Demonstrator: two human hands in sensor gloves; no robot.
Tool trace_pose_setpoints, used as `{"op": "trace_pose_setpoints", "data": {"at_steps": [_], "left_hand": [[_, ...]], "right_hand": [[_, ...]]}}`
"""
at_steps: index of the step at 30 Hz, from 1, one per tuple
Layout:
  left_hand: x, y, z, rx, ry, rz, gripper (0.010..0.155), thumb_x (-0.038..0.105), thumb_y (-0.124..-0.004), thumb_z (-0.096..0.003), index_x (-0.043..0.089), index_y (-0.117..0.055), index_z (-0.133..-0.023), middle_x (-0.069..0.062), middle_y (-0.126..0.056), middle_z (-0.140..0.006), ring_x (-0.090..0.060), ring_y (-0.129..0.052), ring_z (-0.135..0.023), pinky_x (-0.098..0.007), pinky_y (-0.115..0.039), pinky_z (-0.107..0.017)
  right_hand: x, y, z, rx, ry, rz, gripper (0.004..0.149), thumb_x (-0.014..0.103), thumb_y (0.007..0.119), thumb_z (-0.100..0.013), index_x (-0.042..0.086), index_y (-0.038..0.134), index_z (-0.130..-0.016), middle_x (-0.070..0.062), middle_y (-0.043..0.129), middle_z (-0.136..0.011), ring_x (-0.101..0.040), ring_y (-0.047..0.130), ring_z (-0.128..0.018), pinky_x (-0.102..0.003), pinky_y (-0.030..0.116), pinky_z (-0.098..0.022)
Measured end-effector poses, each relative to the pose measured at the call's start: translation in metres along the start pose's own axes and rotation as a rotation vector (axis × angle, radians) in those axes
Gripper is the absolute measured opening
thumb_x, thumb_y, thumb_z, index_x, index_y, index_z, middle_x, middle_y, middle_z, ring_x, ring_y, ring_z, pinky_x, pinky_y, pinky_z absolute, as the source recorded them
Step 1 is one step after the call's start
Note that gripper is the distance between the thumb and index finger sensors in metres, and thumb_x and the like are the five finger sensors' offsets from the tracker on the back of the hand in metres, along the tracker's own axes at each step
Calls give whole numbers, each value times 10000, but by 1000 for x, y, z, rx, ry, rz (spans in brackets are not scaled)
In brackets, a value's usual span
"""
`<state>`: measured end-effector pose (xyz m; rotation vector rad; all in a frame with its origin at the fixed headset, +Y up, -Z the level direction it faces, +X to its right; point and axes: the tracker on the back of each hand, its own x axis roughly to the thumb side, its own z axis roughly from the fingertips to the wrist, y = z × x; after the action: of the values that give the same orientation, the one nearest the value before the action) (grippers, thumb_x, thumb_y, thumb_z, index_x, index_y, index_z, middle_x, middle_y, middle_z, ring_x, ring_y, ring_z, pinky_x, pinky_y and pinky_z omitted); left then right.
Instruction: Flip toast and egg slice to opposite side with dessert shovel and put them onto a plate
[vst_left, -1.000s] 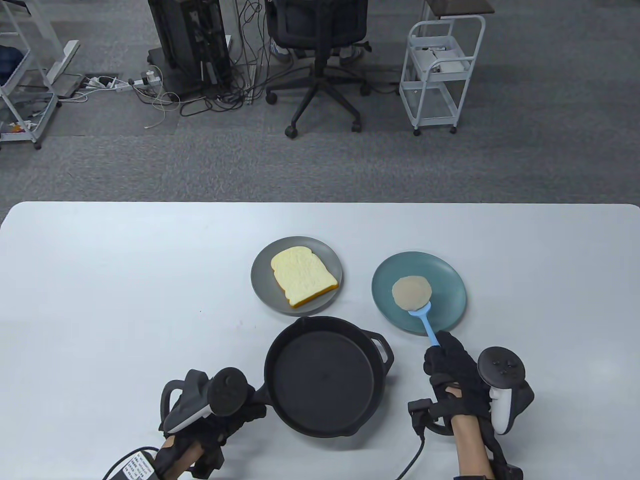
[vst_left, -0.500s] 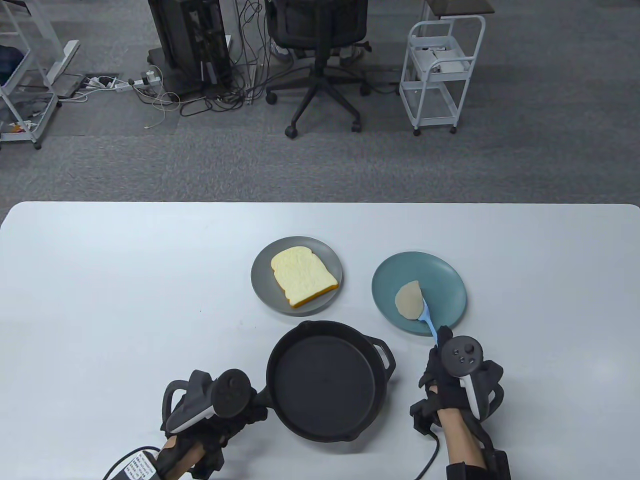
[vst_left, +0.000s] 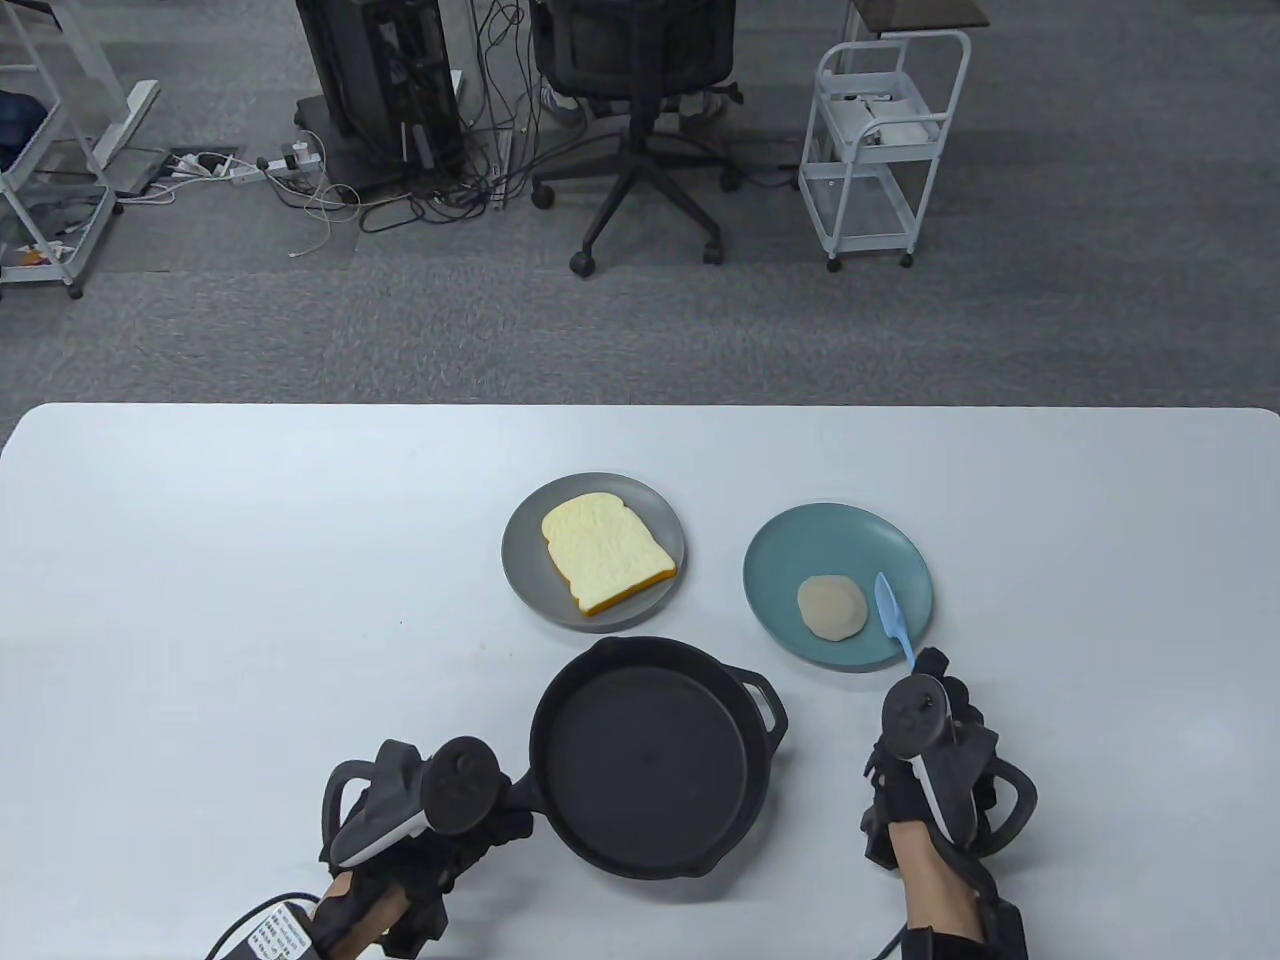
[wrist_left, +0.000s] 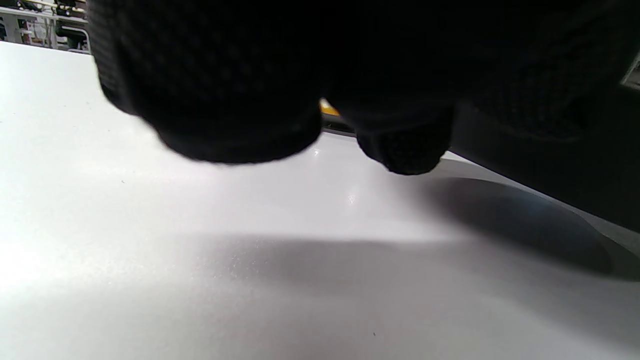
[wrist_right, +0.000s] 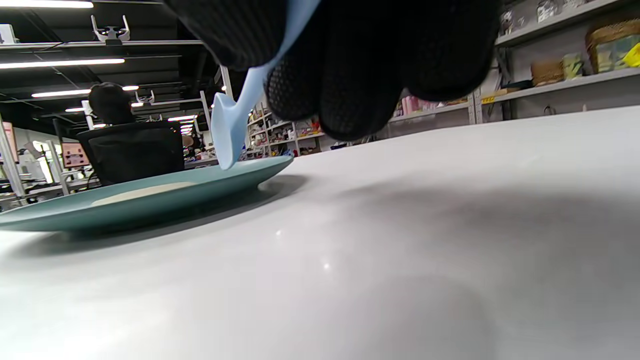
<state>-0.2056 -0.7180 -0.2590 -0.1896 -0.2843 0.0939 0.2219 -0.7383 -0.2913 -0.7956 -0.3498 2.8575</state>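
Observation:
A pale round egg slice (vst_left: 831, 607) lies flat on the teal plate (vst_left: 790, 545). My right hand (vst_left: 930, 700) grips the handle of the light blue dessert shovel (vst_left: 892, 615), whose blade stands on edge over the plate, right of the egg. In the right wrist view the shovel (wrist_right: 235, 115) hangs just above the teal plate's rim (wrist_right: 150, 202). The toast (vst_left: 605, 550) rests on the grey plate (vst_left: 525, 580). My left hand (vst_left: 470, 810) holds the handle of the black skillet (vst_left: 640, 760); its dark curled fingers (wrist_left: 235, 100) fill the left wrist view.
The white table (vst_left: 250, 600) stretches left and right of the dishes. Beyond its far edge stand an office chair (vst_left: 640, 110), a white trolley (vst_left: 880, 150) and a rack with cables on the floor.
The shovel tipped the egg slice off onto the teal plate, where it now lies flat. My right hand rolled over and drew the shovel away to the right. The left hand stayed put.

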Motion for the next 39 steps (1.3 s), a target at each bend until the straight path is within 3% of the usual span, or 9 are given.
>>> {"op": "trace_pose_setpoints", "data": {"at_steps": [8, 11, 17, 28, 39], "left_hand": [[-1, 1, 0, 4, 8, 0, 501, 634, -829, -298, 283, -1001, -612, 143, -998, -196, -159, -1048, -168, -427, -885, -423], [-1, 1, 0, 6, 7, 0, 502, 634, -829, -299, 281, -1001, -612, 143, -998, -197, -159, -1048, -168, -428, -885, -424], [-2, 1, -1, 0, 9, -5, 504, 634, -830, -298, 281, -1002, -613, 142, -999, -197, -159, -1048, -169, -428, -884, -425], [-4, 2, -1, -11, 14, -7, 498, 635, -827, -299, 286, -1000, -610, 144, -999, -199, -158, -1049, -171, -427, -884, -427], [-8, 4, -3, -17, 21, -22, 500, 637, -831, -292, 292, -1003, -609, 143, -1008, -211, -159, -1056, -188, -430, -878, -447]], "right_hand": [[-11, -25, 0, -54, 60, -86, 543, 349, 745, -499, 132, 696, -994, 19, 995, -700, -204, 1010, -557, -419, 837, -453], [-13, -33, 3, -68, 34, -151, 522, 415, 763, -484, 137, 788, -926, 61, 1041, -560, -159, 1046, -423, -387, 873, -361], [-5, -39, 12, 50, -8, -365, 502, 492, 787, -457, 146, 904, -801, 106, 1051, -356, -124, 1058, -266, -365, 892, -256], [28, -47, 44, 212, -195, -582, 498, 522, 787, -444, 151, 942, -738, 120, 1040, -290, -116, 1060, -222, -361, 896, -230], [39, -46, 54, 240, -256, -602, 500, 523, 784, -442, 152, 942, -738, 119, 1040, -294, -119, 1059, -239, -363, 896, -233]]}}
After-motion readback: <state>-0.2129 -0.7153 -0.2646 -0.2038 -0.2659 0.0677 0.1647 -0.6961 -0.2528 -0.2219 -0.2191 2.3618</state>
